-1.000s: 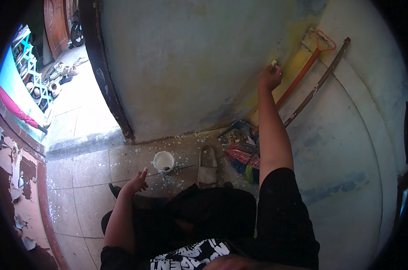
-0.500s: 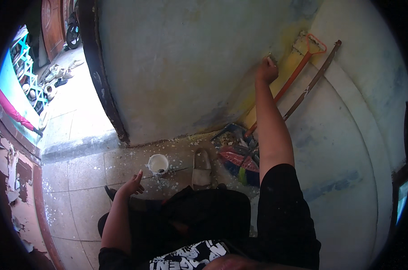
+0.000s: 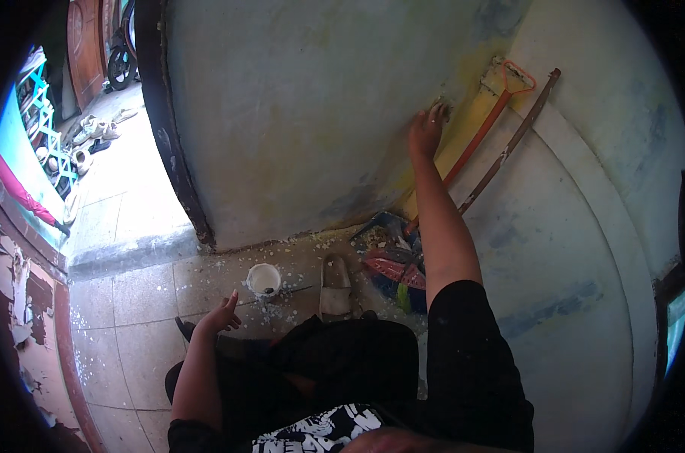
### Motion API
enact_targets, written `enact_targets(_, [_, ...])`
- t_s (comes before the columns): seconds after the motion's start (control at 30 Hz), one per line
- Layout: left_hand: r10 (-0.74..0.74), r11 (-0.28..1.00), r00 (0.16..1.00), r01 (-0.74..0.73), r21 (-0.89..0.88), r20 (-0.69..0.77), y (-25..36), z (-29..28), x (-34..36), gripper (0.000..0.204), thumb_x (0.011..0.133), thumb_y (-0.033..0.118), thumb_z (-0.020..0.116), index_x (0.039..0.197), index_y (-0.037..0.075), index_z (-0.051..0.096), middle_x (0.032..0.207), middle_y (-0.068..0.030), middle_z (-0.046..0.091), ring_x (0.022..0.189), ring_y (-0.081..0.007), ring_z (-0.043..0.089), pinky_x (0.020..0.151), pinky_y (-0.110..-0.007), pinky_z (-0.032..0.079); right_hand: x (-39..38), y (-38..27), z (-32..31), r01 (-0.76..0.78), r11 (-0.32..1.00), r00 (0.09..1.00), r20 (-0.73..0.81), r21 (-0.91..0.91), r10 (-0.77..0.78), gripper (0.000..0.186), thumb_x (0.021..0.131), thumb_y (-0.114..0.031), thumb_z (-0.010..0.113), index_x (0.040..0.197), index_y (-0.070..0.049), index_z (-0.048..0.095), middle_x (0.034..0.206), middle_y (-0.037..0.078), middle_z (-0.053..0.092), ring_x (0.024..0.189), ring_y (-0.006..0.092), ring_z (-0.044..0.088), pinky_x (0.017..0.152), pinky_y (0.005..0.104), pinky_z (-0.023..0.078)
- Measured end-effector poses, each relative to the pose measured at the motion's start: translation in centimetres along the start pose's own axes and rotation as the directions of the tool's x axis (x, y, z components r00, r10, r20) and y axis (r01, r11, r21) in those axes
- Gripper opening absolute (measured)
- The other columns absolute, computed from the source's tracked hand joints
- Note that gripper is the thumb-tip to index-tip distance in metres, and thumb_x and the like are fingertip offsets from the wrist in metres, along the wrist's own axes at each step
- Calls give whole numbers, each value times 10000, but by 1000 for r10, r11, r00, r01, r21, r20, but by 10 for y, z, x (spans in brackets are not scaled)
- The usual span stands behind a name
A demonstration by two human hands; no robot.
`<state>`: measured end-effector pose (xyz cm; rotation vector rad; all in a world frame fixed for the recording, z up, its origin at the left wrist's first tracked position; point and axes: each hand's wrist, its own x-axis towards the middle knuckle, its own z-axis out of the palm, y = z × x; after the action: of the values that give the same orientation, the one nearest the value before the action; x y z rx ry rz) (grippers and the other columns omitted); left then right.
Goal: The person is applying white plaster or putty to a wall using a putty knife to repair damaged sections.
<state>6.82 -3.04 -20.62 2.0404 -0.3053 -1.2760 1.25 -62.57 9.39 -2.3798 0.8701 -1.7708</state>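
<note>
My right hand (image 3: pixel 427 134) reaches up to the pale, stained wall (image 3: pixel 282 113). Its fingers are stretched out at a small rough patch (image 3: pixel 446 104), and a white speck shows on them. I make out no tool in that hand. Low on the left, my left hand (image 3: pixel 222 315) hangs over the floor with thumb and fingers apart, holding nothing. Just beyond it on the floor stands a white tub (image 3: pixel 264 280) with pale stuff and a small dark thing inside.
An orange-handled dustpan (image 3: pixel 478 140) and a brown stick (image 3: pixel 509 147) lean in the corner to the right. A worn shoe (image 3: pixel 335 285) lies right of the tub. Pale flakes dot the tiled floor (image 3: pixel 142 294). Several shoes (image 3: pixel 93 132) lie beyond the doorway.
My right hand has gone from closed fingers to stretched-out ones at the wall patch. It appears slightly farther left as the view shifts. My left hand has barely moved.
</note>
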Motion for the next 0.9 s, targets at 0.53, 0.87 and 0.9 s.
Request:
enact_targets(0.53, [20,999,999,-21,36,29,2,1,1,895,904,773,229,1505,110,229,1019,-229,677,854,-280,681,740,-405,526,-13,23,3,73,994,994,78,84,-80,624,1020,-332,394,1491,44,234,1568,245,191,1457,359,207,1178,469,183])
enact_targets(0.87, [-17,998,996,13,54,83,-6,0,13,855,926,745,203,1467,87,286,1046,-237,669,869,-288,680,756,-415,520,10,8,-18,-149,984,986,-53,97,155,298,909,-176,588,1112,21,680,1157,221,659,1104,333,634,932,397,511])
enact_targets(0.9, [-8,999,997,4,53,81,-5,0,12,845,931,739,198,1454,85,306,1047,-235,668,872,-286,678,760,-413,516,12,7,-19,-182,980,982,-44,85,186,298,909,-176,588,1112,21,680,1157,221,659,1104,333,634,932,397,511])
